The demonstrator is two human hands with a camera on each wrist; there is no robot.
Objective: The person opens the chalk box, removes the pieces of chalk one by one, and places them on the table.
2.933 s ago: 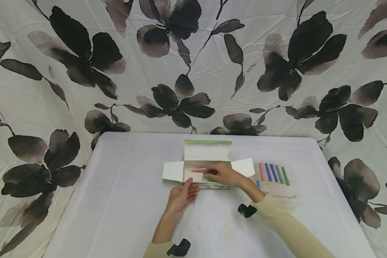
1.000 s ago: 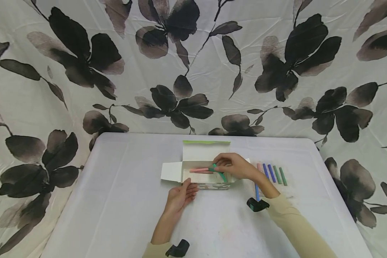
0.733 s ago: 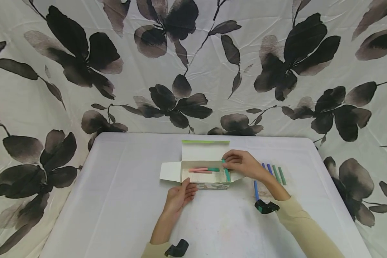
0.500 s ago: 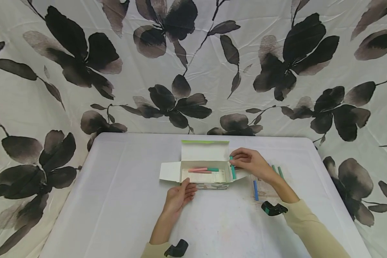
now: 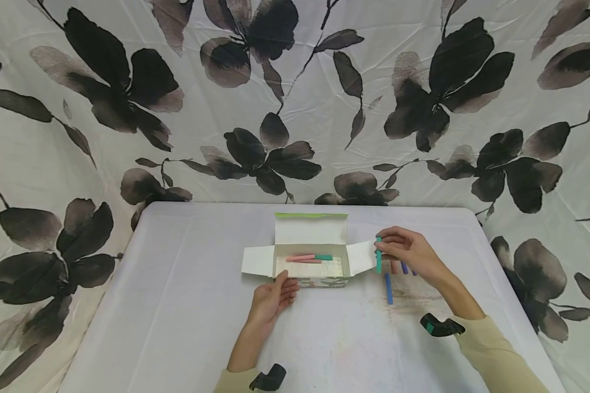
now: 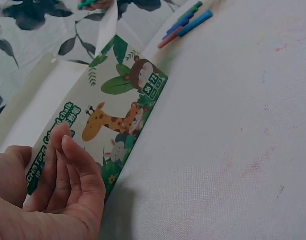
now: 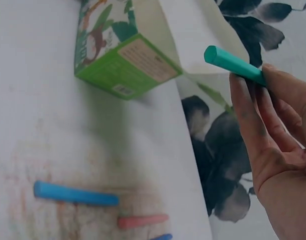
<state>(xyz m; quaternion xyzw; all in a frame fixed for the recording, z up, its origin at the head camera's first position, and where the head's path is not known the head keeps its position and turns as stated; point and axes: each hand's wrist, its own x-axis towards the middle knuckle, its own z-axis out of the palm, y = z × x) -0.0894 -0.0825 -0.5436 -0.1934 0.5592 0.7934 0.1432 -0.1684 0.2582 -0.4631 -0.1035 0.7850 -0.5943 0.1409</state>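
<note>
A teal chalk stick (image 5: 378,254) is pinched in the right hand (image 5: 407,254), just right of the open chalk box (image 5: 311,236) on the bench (image 5: 177,305). The left hand (image 5: 273,297), fingers relaxed, rests against the box's front. Loose chalks (image 5: 388,287) lie nearby.

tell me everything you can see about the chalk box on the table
The chalk box is thin cardboard, white inside, lying on the white table with its lid raised and both end flaps spread. Its front shows a giraffe, other cartoon animals and green leaves; one end is green with a printed label. Pink chalk sticks and a green piece lie inside. The left hand rests against its front wall. The right hand holds a green chalk beside the right flap.
</note>
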